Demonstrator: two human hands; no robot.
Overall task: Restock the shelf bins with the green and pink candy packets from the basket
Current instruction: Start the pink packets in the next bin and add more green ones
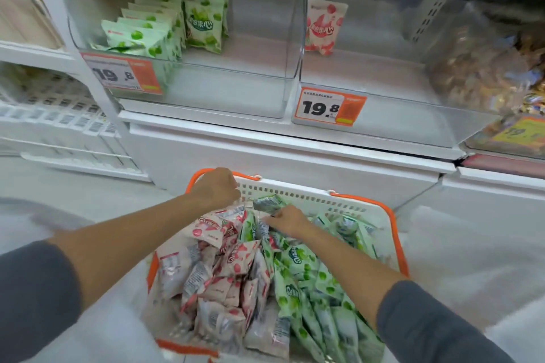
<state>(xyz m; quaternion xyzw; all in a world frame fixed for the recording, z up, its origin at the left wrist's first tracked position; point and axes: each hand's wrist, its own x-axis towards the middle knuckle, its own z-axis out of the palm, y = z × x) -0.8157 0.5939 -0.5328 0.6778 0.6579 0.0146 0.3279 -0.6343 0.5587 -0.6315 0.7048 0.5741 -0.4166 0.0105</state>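
Clear plastic bins (236, 88) are noted above white orange-handled basket (298, 194). Crosswise green candy packet (269, 203) is pinched by right hand (289, 221); left hand (216, 188) is curled, grasp indeterminate.

A basket (298, 194) fills the lower middle of the frame, in front of a shelf (265, 138). Inside it, the left heap (215, 274) and the right heap (309, 283) of packets lie side by side, touching down the middle. The left hand (216, 188) is at the basket's far left corner, by the handle. The right hand (287, 219) is on the right heap at the far middle.

Above, two bins stand side by side on the shelf. The left bin (236, 91) holds a row of packets (153, 29) along its left side. The right bin (383, 115) holds a single packet (324, 26) at its back left. Price tags (122, 75) sit on each bin's front left corner.
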